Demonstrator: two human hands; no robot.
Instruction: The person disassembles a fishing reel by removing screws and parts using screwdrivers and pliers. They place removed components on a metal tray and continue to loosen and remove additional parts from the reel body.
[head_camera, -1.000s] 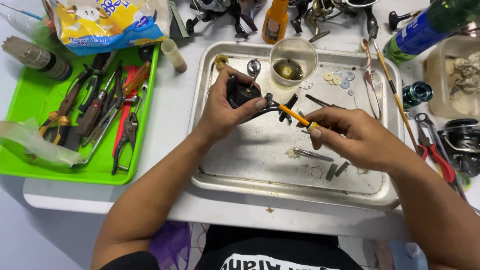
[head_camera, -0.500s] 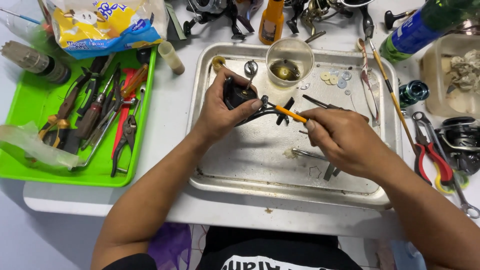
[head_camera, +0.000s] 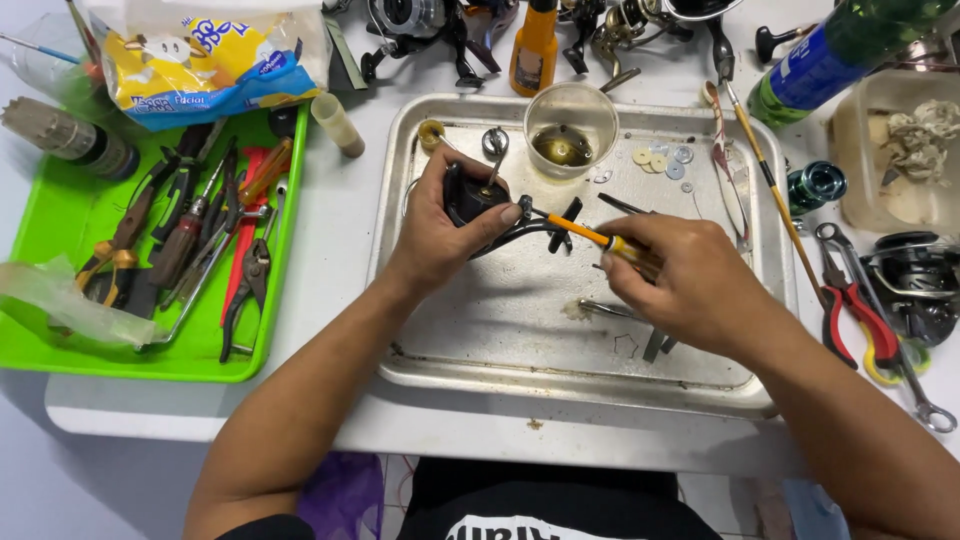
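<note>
**Reel body under the screwdriver**

Left hand (head_camera: 440, 230) clenched around black reel body (head_camera: 472, 198), held above metal tray (head_camera: 480, 330). Right hand (head_camera: 685, 280) gripping orange-handled screwdriver (head_camera: 590, 234), tip at the reel, apparently touching. Clear cup (head_camera: 571, 128) just behind; green tray (head_camera: 60, 350) well apart.

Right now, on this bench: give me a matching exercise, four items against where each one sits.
Items:
1. screwdriver
2. black reel part
3. pliers
4. clear cup

Places:
A. left hand
B. green tray
C. right hand
D. top of the metal tray

Pairs: 1-C, 2-A, 3-B, 4-D
</note>
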